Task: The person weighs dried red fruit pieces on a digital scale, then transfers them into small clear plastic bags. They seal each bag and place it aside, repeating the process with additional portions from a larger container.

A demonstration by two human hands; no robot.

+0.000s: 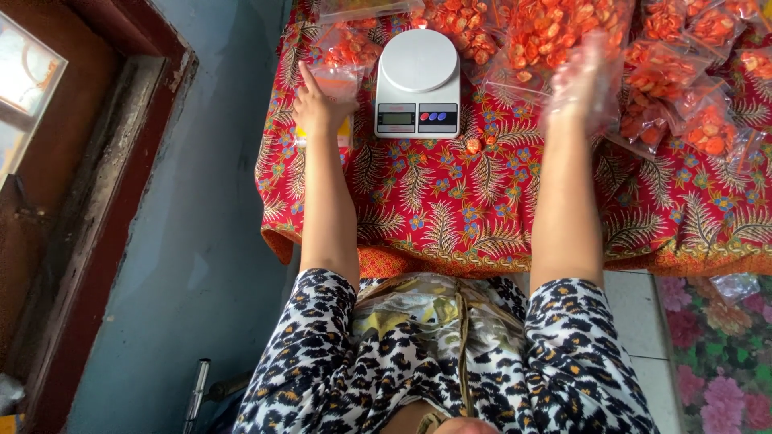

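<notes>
1. Left hand [315, 103] is out at the far left of the table [450, 209], planted on a small clear bag [338, 80] with a few orange snacks in it, just left of the white kitchen scale [418, 80]. Fingers spread, index pointing away, palm pressing the bag rather than pinching it.
2. Right hand [581, 80] is reaching into the big heap of orange snacks [547, 28] at the far side, right of the scale. It wears a thin clear glove and it's blurred, so I cannot tell whether those fingers are apart or curled on a scoop of snacks.
3. The scale's round platform is bare right now, display facing the person, two or three loose pieces [481, 145] lying on the cloth just near its right corner.
4. Filled little bags [691, 104] are piled along the far right, touching one another.
5. My read on doing this well: hold the bag's mouth wide with the left hand so the gloved hand can drop pieces straight in without spilling onto the red patterned cloth.
6. Take a modest handful; topping up is easier than picking pieces back out.
7. Set the bag on the middle of the platform, hands off, so the reading settles true.
8. Watch that the left forearm doesn't nudge the scale; it sits just beside it.
</notes>
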